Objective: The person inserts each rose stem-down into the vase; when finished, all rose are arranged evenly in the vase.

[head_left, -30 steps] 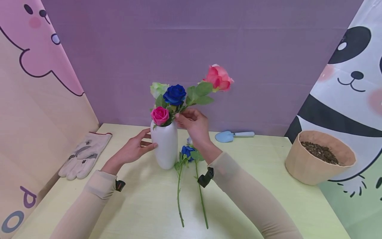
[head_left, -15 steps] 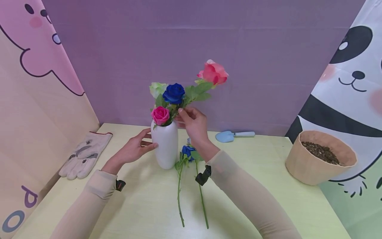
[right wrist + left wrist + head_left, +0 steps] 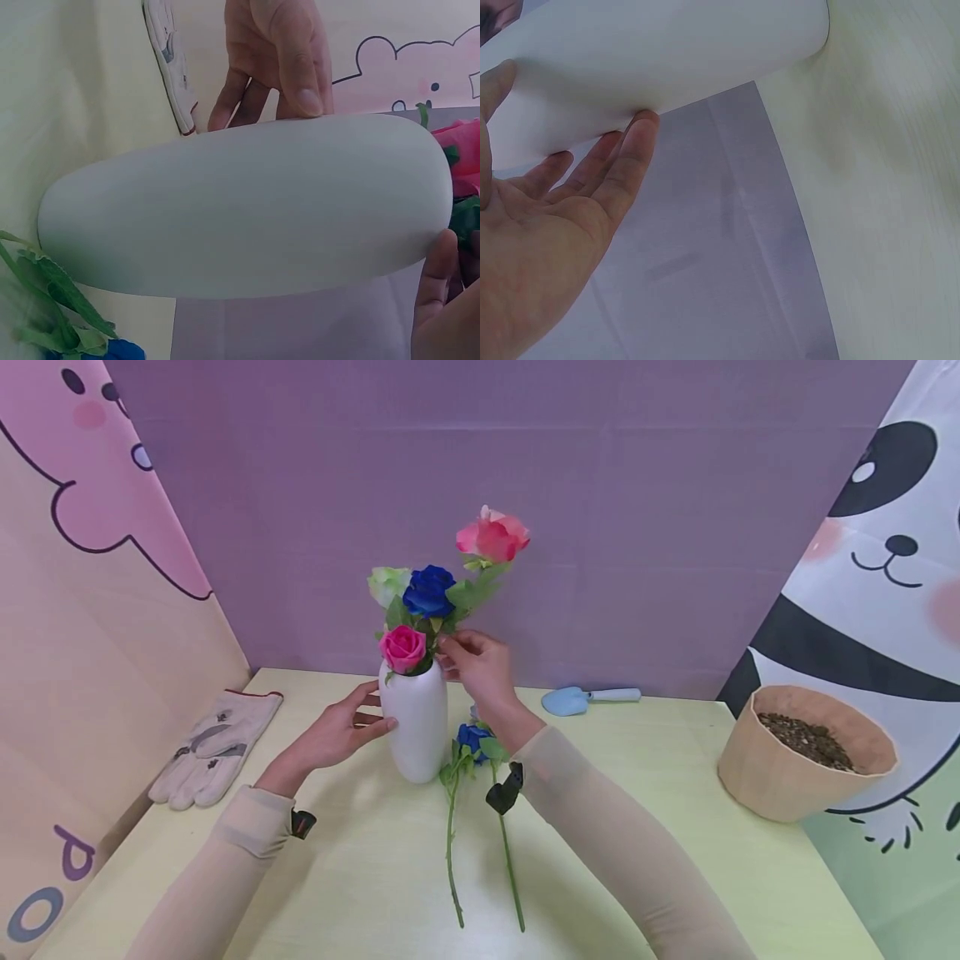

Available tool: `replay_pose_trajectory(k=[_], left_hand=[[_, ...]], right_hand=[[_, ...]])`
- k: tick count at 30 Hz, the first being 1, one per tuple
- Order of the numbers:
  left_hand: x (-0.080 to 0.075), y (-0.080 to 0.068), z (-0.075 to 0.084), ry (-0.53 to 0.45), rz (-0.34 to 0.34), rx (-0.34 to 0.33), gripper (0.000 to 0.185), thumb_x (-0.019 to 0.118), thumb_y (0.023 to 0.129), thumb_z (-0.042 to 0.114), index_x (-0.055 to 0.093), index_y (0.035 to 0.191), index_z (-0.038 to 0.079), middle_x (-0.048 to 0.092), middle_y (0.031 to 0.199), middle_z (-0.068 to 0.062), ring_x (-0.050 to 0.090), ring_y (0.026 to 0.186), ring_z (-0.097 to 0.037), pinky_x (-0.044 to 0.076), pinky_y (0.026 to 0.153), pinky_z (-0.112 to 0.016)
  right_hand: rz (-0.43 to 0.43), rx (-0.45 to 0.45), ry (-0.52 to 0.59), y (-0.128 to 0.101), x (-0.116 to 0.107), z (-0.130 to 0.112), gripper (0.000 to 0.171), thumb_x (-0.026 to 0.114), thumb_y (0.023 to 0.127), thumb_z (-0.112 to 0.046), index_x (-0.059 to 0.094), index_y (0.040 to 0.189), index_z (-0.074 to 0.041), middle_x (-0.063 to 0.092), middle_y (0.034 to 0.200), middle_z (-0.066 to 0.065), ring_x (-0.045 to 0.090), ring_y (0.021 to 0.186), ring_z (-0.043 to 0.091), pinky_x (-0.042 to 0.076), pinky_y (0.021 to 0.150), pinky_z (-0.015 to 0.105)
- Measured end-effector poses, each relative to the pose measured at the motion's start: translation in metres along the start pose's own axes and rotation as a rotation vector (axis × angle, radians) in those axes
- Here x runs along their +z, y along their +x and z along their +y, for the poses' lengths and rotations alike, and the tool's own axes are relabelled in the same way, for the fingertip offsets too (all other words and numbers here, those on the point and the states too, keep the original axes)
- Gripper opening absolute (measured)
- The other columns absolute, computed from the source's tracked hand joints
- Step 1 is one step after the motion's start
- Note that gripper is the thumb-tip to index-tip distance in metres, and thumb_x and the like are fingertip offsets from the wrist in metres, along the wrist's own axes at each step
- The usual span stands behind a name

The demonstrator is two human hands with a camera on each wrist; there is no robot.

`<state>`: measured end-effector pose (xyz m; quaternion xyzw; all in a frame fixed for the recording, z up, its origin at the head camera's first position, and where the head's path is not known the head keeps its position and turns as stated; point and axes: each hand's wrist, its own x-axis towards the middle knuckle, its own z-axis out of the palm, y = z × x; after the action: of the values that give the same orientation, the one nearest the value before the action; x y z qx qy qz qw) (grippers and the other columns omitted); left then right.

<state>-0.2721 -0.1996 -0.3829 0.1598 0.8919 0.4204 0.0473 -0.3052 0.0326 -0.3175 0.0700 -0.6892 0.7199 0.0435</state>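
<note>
While my left hand (image 3: pixel 341 731) rests flat on the white vase (image 3: pixel 413 722) on the yellow table (image 3: pixel 637 760), my right hand (image 3: pixel 476 664) pinches the pink rose (image 3: pixel 492 537) above it; purple wall (image 3: pixel 637 485) behind.

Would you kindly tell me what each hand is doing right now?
Left hand: open, fingers straight, touching the vase.
Right hand: pinching the pink rose's stem at the vase mouth.
</note>
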Motion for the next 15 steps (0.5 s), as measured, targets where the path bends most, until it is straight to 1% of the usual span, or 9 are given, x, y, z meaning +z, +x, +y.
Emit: replay_pose_trajectory(k=[2, 5, 8, 11, 15], left_hand=[[0.0001, 0.0003, -0.0001, -0.003, 0.002, -0.001, 0.079, 0.064, 0.095, 0.048, 0.025, 0.157, 0.018, 0.051, 0.146, -0.016, 0.060, 0.127, -0.038, 0.054, 0.099, -0.052], [0.0000, 0.0007, -0.0005, -0.006, 0.001, -0.001, 0.079, 0.063, 0.096, 0.049, 0.025, 0.157, 0.018, 0.051, 0.146, -0.016, 0.059, 0.127, -0.038, 0.054, 0.099, -0.052], [-0.0002, 0.0009, -0.0008, -0.011, -0.002, -0.003, 0.079, 0.063, 0.095, 0.049, 0.024, 0.157, 0.018, 0.050, 0.146, -0.016, 0.059, 0.127, -0.038, 0.054, 0.100, -0.052], [-0.0004, 0.0005, 0.0001, -0.013, -0.005, -0.006, 0.079, 0.063, 0.096, 0.050, 0.024, 0.157, 0.019, 0.049, 0.147, -0.016, 0.059, 0.128, -0.038, 0.053, 0.100, -0.053], [-0.0003, 0.0002, 0.0011, -0.011, -0.006, -0.009, 0.079, 0.062, 0.096, 0.050, 0.024, 0.157, 0.019, 0.049, 0.147, -0.016, 0.059, 0.128, -0.038, 0.053, 0.100, -0.053]], right_hand=[[-0.008, 0.005, -0.014, 0.0015, 0.0005, 0.0017, 0.023, 0.071, 0.095, -0.022, 0.072, 0.105, -0.002, 0.069, 0.088, 0.006, 0.064, 0.072, 0.014, 0.060, 0.065, 0.022], [-0.017, 0.000, -0.016, 0.0028, 0.0008, 0.0044, 0.022, 0.071, 0.094, -0.022, 0.072, 0.104, -0.002, 0.068, 0.088, 0.008, 0.060, 0.070, 0.015, 0.057, 0.061, 0.021], [-0.010, -0.018, -0.008, 0.0020, 0.0007, 0.0055, 0.020, 0.071, 0.094, -0.021, 0.069, 0.103, -0.004, 0.066, 0.088, 0.009, 0.059, 0.070, 0.016, 0.056, 0.060, 0.022], [0.004, -0.037, 0.004, 0.0013, 0.0007, 0.0066, 0.017, 0.072, 0.093, -0.022, 0.065, 0.102, -0.008, 0.066, 0.088, 0.009, 0.060, 0.071, 0.017, 0.054, 0.058, 0.023], [0.013, -0.047, 0.026, 0.0019, 0.0010, 0.0071, 0.017, 0.072, 0.094, -0.022, 0.063, 0.103, -0.010, 0.069, 0.094, 0.011, 0.061, 0.074, 0.022, 0.052, 0.057, 0.023]])
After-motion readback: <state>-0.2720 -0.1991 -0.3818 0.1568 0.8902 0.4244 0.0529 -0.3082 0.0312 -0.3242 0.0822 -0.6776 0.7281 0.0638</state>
